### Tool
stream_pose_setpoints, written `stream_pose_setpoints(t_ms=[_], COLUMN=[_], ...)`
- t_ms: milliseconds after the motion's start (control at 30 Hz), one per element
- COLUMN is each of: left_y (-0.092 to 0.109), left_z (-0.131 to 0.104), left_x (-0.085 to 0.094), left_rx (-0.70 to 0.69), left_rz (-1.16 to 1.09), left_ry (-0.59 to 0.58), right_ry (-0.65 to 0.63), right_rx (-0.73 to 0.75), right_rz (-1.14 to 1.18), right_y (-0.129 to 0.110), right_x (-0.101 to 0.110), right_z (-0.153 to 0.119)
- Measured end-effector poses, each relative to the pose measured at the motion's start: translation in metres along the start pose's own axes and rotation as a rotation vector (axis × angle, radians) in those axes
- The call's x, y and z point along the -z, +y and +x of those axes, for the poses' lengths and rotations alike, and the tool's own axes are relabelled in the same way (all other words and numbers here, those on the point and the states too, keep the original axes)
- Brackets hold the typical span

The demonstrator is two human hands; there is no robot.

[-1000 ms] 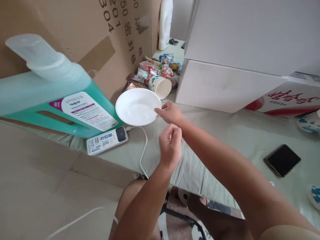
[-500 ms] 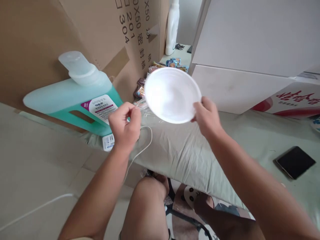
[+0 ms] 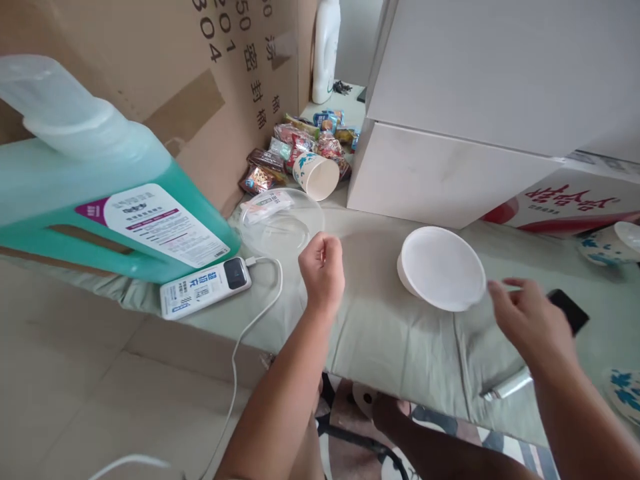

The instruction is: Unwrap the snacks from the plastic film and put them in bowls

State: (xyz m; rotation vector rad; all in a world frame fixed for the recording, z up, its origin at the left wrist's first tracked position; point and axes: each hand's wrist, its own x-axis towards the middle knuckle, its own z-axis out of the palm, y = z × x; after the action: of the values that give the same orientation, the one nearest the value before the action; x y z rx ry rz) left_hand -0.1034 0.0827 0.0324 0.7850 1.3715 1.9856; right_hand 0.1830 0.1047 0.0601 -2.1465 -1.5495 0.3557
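A round white bowl (image 3: 443, 268) rests on the green cloth right of centre. Just right of its rim is my right hand (image 3: 535, 323), its thumb and fingers a little apart with nothing between them. My left hand (image 3: 323, 272) is closed in a fist above the cloth, near a clear round plastic lid (image 3: 283, 227); whatever is inside the fist, if anything, is hidden. Behind the lid, a paper cup (image 3: 316, 176) with blue leaves lies on its side against several wrapped snacks (image 3: 300, 139).
At the left stand a large jug of green liquid (image 3: 125, 220) and a cardboard box (image 3: 165, 60). A white power bank (image 3: 205, 287) with a cable lies at the table's edge. White boxes (image 3: 435, 167) stand behind; a black phone (image 3: 569, 311) and metallic tube (image 3: 507, 385) lie right.
The white bowl has gone from my right hand in mid-air to the cloth, and that hand has let go. The view has shifted; the cup, lid and metallic tube now show.
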Motion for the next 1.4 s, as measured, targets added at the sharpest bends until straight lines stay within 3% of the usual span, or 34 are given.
stream_pose_setpoints(t_ms=[67, 133, 233, 333, 433, 533, 633, 767, 867, 1067, 1167, 1400], left_y=[0.0, 0.0, 0.001, 0.006, 0.01, 0.012, 0.012, 0.01, 0.009, 0.019, 0.029, 0.035], left_z=[0.001, -0.001, -0.004, 0.0, 0.011, 0.022, 0.029, 0.035, 0.036, 0.027, 0.017, 0.005], left_x=[0.009, 0.014, 0.019, 0.026, 0.035, 0.043, 0.05, 0.057, 0.058, 0.056, 0.054, 0.045], left_rx=[0.027, 0.052, 0.08, 0.107, 0.12, 0.136, 0.142, 0.175, 0.208, 0.257, 0.191, 0.022], left_rz=[-0.006, -0.022, -0.047, -0.085, -0.122, -0.154, -0.187, -0.212, -0.232, -0.22, -0.113, -0.04], left_ry=[0.056, 0.085, 0.078, 0.089, 0.136, 0.169, 0.174, 0.165, 0.169, 0.174, 0.175, -0.003], right_ry=[0.092, -0.026, -0.281, -0.389, -0.409, -0.603, -0.703, -0.646, -0.629, -0.605, -0.588, -0.56], right_rx=[0.143, 0.349, 0.754, 1.074, 1.186, 1.188, 1.096, 1.092, 1.159, 1.079, 1.095, 1.181], right_rz=[-0.046, 0.116, 0.246, 0.262, 0.131, -0.066, -0.218, -0.189, -0.192, -0.196, -0.212, -0.042], right_y=[-0.032, -0.082, -0.178, -0.276, -0.355, -0.4, -0.414, -0.408, -0.401, -0.395, -0.389, -0.373], right_x=[-0.003, -0.019, -0.065, -0.123, -0.183, -0.236, -0.273, -0.292, -0.292, -0.284, -0.279, -0.26], right_z=[-0.004, -0.01, -0.01, 0.007, 0.027, 0.039, 0.045, 0.056, 0.062, 0.046, 0.035, 0.03])
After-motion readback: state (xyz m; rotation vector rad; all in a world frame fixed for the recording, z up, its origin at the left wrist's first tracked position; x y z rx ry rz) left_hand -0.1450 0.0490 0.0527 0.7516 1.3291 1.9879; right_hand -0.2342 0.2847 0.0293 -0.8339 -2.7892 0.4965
